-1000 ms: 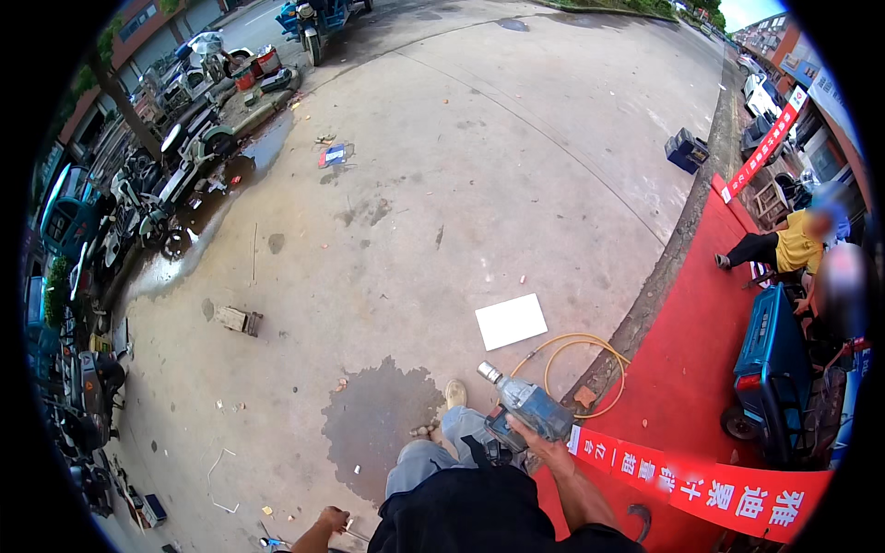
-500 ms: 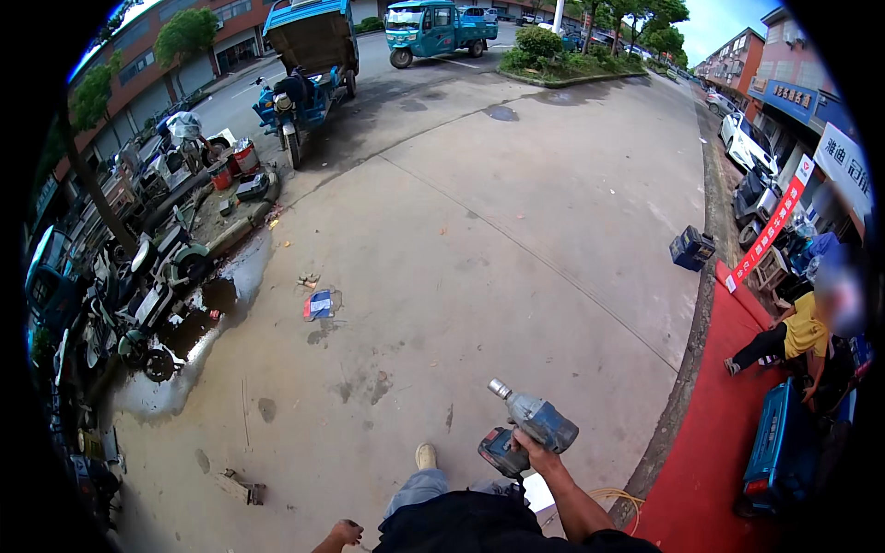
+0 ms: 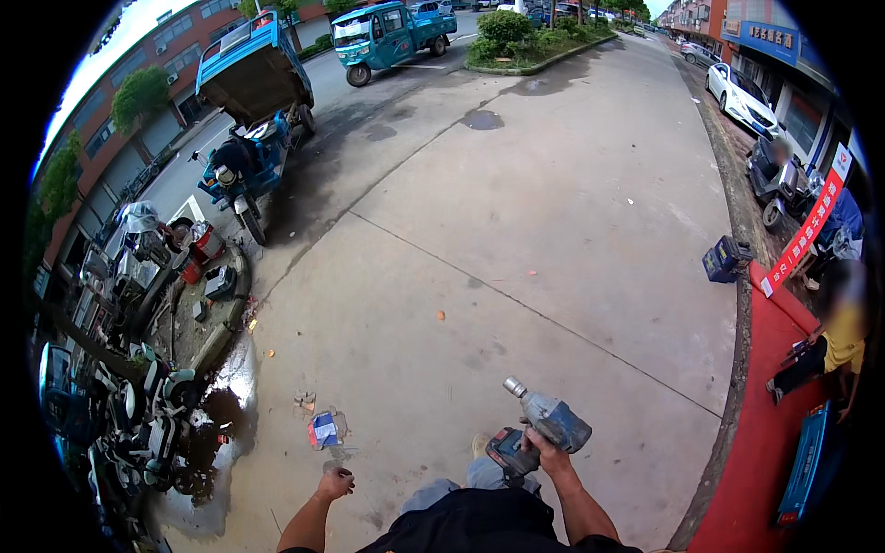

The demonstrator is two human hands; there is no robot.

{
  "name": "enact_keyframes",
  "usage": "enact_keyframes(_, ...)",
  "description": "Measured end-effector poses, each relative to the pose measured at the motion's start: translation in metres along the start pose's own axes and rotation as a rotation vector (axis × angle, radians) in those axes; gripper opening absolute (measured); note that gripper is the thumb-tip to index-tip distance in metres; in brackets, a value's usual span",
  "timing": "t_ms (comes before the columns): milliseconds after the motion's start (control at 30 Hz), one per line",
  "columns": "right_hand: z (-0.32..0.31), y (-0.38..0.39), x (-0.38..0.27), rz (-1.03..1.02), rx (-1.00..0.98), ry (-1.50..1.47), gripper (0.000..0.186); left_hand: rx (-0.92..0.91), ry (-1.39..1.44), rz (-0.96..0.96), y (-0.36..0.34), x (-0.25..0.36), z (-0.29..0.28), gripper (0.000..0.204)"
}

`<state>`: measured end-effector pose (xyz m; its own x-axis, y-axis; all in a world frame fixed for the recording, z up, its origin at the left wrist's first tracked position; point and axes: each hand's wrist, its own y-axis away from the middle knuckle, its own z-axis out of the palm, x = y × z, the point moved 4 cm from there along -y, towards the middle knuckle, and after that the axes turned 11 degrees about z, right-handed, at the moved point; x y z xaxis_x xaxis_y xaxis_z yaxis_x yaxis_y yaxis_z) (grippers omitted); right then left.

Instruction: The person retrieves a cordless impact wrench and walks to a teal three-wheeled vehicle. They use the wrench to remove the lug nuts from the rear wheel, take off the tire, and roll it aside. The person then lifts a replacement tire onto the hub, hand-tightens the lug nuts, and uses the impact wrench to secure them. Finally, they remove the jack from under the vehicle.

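Observation:
My right hand (image 3: 546,449) is closed round the grip of a cordless impact wrench (image 3: 557,424), grey and dark blue, with a silver socket (image 3: 515,386) at its front end. The tool points ahead and to the left, its dark battery (image 3: 508,452) towards my body. Out to the left, my left hand (image 3: 336,483) hangs in the air over the concrete with loosely bent fingers, and no thing shows in it. A shoe and part of my grey trousers (image 3: 489,473) show beneath the battery.
A blue cargo tricycle (image 3: 249,166) with its bed tipped up stands ahead left. Parked scooters (image 3: 138,433) and a wet patch line the left. On the right are a dark battery-like box (image 3: 725,260), red carpet (image 3: 761,405) and a person in yellow (image 3: 843,336). Flattened packaging (image 3: 324,429) lies on the ground.
The ground and parked vehicles have shifted in view as I move forward and my head turns. My left hand has risen further into sight. The impact wrench stays in my right hand.

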<state>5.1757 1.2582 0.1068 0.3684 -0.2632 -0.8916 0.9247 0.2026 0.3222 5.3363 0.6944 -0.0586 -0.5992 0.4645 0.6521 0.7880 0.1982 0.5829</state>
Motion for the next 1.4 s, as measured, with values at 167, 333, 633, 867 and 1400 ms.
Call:
enact_keyframes(167,0.039,-0.264,-0.136,-0.072,-0.096,-0.038,0.043,-0.049,-0.641,0.006,-0.026,0.085,0.027,0.040)
enact_keyframes(333,0.064,-0.534,-0.218,-0.105,-0.066,-0.082,0.042,-0.239,-0.195,-0.322,-0.289,0.158,-0.031,0.033)
enact_keyframes(633,0.139,-0.971,-0.383,-0.056,-0.068,-0.282,0.042,0.144,-0.126,0.143,-0.903,0.530,-0.371,0.041)
enact_keyframes(867,0.107,-1.356,-0.467,-0.074,0.093,-0.289,0.044,0.211,0.033,0.430,-1.277,0.922,-0.497,0.039)
enact_keyframes(1400,0.206,-2.221,-0.805,-0.072,-0.053,-0.282,0.047,-0.266,-0.003,-0.429,-1.756,1.041,-0.557,0.026)
